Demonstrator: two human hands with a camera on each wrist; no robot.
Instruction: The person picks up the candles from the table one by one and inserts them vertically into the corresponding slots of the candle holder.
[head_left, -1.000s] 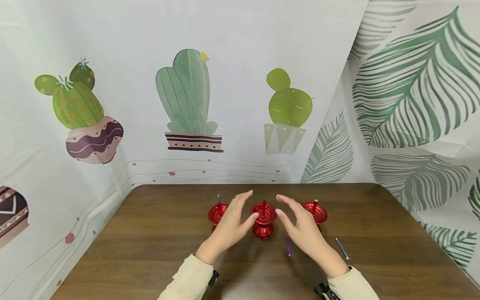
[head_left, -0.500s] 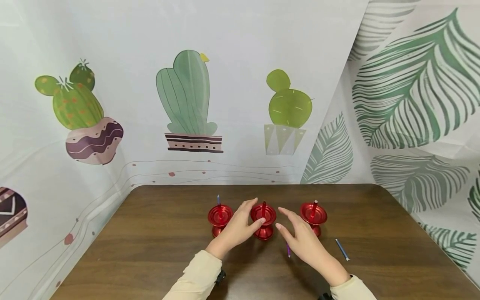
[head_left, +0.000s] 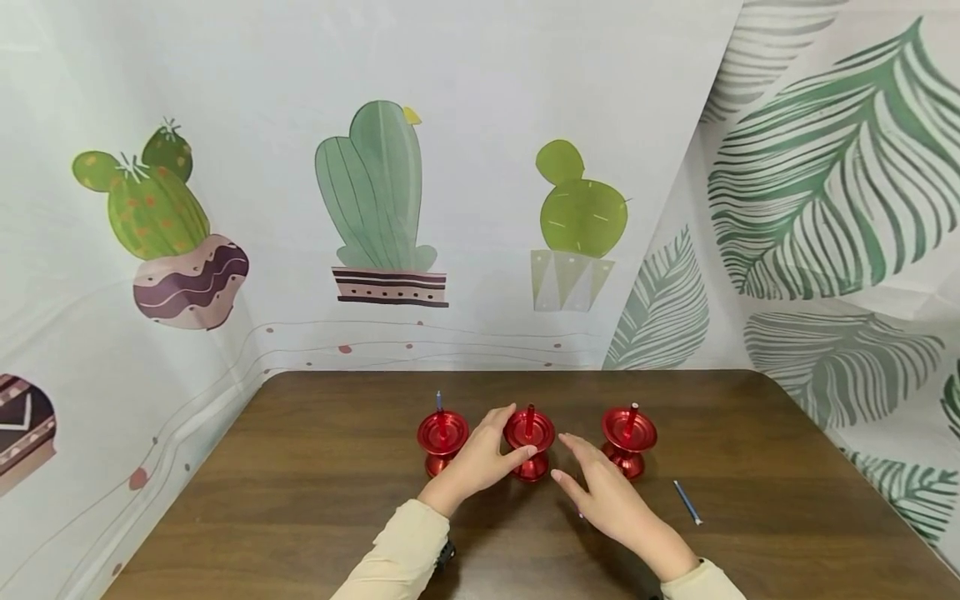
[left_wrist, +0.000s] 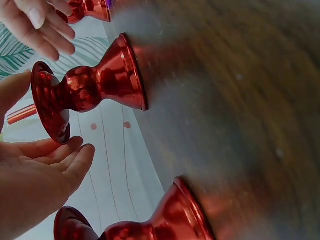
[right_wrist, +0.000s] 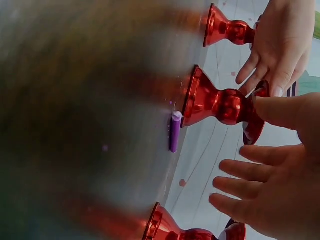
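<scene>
Three shiny red candle holders stand in a row on the table. My left hand is at the left side of the middle candle holder, thumb and fingers spread about its dish; whether they touch it I cannot tell. Relaxed and holding nothing, my right hand hovers between the middle holder and the right candle holder. A blue candle stands in the left candle holder. Beside the middle holder's base lies a purple candle, mostly hidden by my right hand in the head view.
Another blue candle lies on the brown wooden table, right of my right hand. Behind the table hangs a white cloth printed with cacti and leaves.
Both hands have come lower and slightly nearer the person, and the left has shifted right toward the middle holder. The left and right holders now show more fully. The holders stay in place.
</scene>
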